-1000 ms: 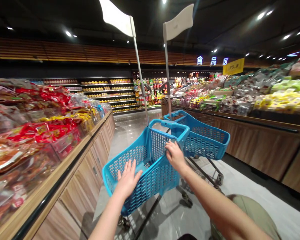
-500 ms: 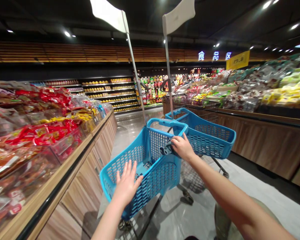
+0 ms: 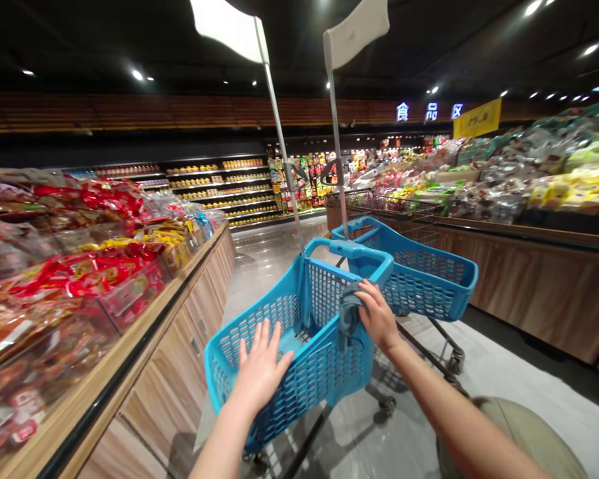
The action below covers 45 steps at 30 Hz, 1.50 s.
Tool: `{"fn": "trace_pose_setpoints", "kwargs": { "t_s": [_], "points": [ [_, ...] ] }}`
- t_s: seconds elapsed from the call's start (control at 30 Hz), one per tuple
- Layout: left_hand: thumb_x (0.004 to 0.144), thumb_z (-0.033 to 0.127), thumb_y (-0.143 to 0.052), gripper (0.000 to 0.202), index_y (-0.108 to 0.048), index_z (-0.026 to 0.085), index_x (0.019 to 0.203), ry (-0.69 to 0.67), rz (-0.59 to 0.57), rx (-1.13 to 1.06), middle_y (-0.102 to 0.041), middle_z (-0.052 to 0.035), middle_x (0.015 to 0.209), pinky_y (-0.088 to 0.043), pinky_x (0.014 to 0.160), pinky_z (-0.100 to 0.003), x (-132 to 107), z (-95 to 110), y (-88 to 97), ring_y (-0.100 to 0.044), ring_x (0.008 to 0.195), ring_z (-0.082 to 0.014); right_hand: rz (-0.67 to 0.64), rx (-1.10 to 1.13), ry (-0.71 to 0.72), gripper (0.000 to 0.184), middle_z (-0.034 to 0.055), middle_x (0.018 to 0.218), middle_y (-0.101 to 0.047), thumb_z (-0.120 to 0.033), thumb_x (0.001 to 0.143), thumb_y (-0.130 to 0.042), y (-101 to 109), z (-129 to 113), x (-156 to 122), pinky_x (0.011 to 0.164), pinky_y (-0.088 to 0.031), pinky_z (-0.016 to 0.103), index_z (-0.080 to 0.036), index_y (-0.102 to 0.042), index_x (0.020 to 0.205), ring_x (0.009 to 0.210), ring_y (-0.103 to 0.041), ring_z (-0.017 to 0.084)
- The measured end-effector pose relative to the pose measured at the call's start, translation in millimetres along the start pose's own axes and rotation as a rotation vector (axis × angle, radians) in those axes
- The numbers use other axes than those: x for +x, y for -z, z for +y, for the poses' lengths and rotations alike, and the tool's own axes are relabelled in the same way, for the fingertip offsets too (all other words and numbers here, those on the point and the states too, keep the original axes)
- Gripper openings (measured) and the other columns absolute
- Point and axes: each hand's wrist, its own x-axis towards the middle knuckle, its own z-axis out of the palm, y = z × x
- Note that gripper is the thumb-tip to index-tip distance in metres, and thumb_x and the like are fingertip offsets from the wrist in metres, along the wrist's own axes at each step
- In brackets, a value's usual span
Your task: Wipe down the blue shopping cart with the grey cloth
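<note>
The grey-blue cloth (image 3: pixel 349 308) lies bunched over the side rim of the near blue cart (image 3: pixel 304 379), at about two o'clock from the cart's middle, part of it hanging down the outer wall. The person's right hand (image 3: pixel 381 318) has it: the fingers are curled over the cloth and grasp it against the rim. At eight o'clock the left hand (image 3: pixel 260 364) is spread over the same side of the basket, its fingers released and holding nothing; whether its palm rests on the rim cannot be told.

The wiping looks under way rather than finished, since the cloth sits on just one stretch of rim. How much is done cannot be read from the plastic, which looks alike along the handle (image 3: pixel 347 249) at one o'clock and the walls at nine. Those parts may well be left, but nothing shows it for certain.

Farther out, toward two o'clock, a second blue cart (image 3: pixel 426 299) stands just behind the first, with neither cloth nor hand on it, so its share of the work cannot be judged. Beyond, a display stand (image 3: pixel 164 379) of packaged goods runs along nine o'clock, another (image 3: pixel 534 283) along three, and stocked shelves (image 3: pixel 219 193) stand at eleven.
</note>
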Motion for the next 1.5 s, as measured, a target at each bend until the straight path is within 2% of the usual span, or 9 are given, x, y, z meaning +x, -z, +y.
{"fn": "trace_pose_setpoints", "kwargs": {
  "t_s": [0.13, 0.23, 0.4, 0.53, 0.7, 0.93, 1.17, 1.37, 1.5],
  "points": [
    [0.094, 0.064, -0.029, 0.068, -0.017, 0.030, 0.153, -0.234, -0.012, -0.054, -0.006, -0.0090, 0.161, -0.010, 0.114, -0.063, 9, 18, -1.4, -0.005, 0.148, -0.0306, 0.243, 0.017, -0.361, 0.042, 0.0182, 0.147, -0.039, -0.026, 0.095, -0.032, -39, -17, -49, 0.106, -0.036, 0.058, -0.016, -0.046, 0.134, 0.139, -0.033, 0.033],
    [0.093, 0.064, -0.032, 0.063, -0.022, 0.038, 0.150, -0.359, -0.039, -0.053, -0.005, -0.0066, 0.161, -0.009, 0.113, -0.065, 12, 27, -0.9, -0.004, 0.148, -0.0323, 0.223, 0.004, -0.587, 0.044, 0.0234, 0.125, -0.057, -0.029, 0.097, -0.026, -71, -47, -84, 0.094, -0.044, 0.058, -0.012, -0.052, 0.127, 0.121, -0.052, 0.037],
    [0.091, 0.066, -0.037, 0.063, -0.024, 0.042, 0.148, -0.397, -0.022, -0.016, -0.001, -0.0049, 0.162, -0.009, 0.113, -0.067, 13, 26, 1.0, -0.005, 0.147, -0.0344, 0.035, 0.104, -0.470, 0.033, 0.0142, 0.099, -0.068, -0.027, 0.097, -0.032, -88, -99, -122, 0.084, -0.052, 0.046, -0.023, -0.063, 0.106, 0.094, -0.063, 0.030],
    [0.089, 0.066, -0.041, 0.067, -0.021, 0.042, 0.149, -0.410, -0.005, 0.009, 0.000, -0.0046, 0.161, -0.013, 0.112, -0.067, 10, 22, 1.0, -0.009, 0.147, -0.0361, 0.041, 0.055, -0.455, 0.037, 0.0135, 0.099, -0.067, -0.022, 0.095, -0.029, -82, -88, -107, 0.089, -0.049, 0.048, -0.022, -0.060, 0.116, 0.097, -0.062, 0.030],
    [0.087, 0.068, -0.043, 0.072, -0.020, 0.039, 0.150, -0.417, -0.020, -0.008, -0.002, -0.0055, 0.161, -0.015, 0.112, -0.067, 10, 28, 0.9, -0.010, 0.147, -0.0368, 0.260, -0.034, -0.576, 0.039, 0.0130, 0.084, -0.064, -0.019, 0.094, -0.024, -78, -50, -80, 0.080, -0.050, 0.045, -0.020, -0.061, 0.107, 0.086, -0.061, 0.030],
    [0.084, 0.071, -0.045, 0.078, -0.020, 0.038, 0.150, -0.423, -0.012, -0.014, -0.004, -0.0064, 0.162, -0.013, 0.111, -0.068, 11, 25, -0.9, -0.009, 0.147, -0.0374, 0.006, 0.039, -0.459, 0.038, 0.0125, 0.104, -0.066, -0.021, 0.096, -0.029, -98, -97, -105, 0.092, -0.047, 0.046, -0.023, -0.056, 0.123, 0.101, -0.060, 0.029],
    [0.083, 0.072, -0.047, 0.080, -0.022, 0.037, 0.150, -0.421, -0.032, -0.022, -0.003, -0.0076, 0.162, -0.013, 0.111, -0.069, 9, 17, 0.6, -0.009, 0.147, -0.0391, 0.305, 0.015, -0.690, 0.039, 0.0190, 0.098, -0.065, -0.018, 0.092, -0.029, -110, -63, -64, 0.086, -0.047, 0.052, -0.016, -0.058, 0.118, 0.099, -0.060, 0.035],
    [0.081, 0.073, -0.049, 0.082, -0.026, 0.035, 0.150, -0.400, -0.040, -0.054, -0.006, -0.0080, 0.162, -0.011, 0.112, -0.069, 12, 11, -1.6, -0.008, 0.147, -0.0384, 0.113, 0.147, -0.517, 0.035, 0.0132, 0.096, -0.067, -0.019, 0.094, -0.031, -116, -106, -96, 0.091, -0.048, 0.044, -0.021, -0.062, 0.108, 0.099, -0.061, 0.028],
    [0.079, 0.071, -0.054, 0.084, -0.026, 0.035, 0.150, -0.419, -0.024, -0.073, -0.009, -0.0092, 0.162, -0.013, 0.110, -0.070, 7, 5, -0.3, -0.011, 0.146, -0.0401, 0.120, 0.108, -0.695, 0.035, 0.0141, 0.097, -0.067, -0.013, 0.087, -0.033, -110, -88, -72, 0.093, -0.046, 0.041, -0.014, -0.064, 0.103, 0.098, -0.061, 0.026]
  ]
}}
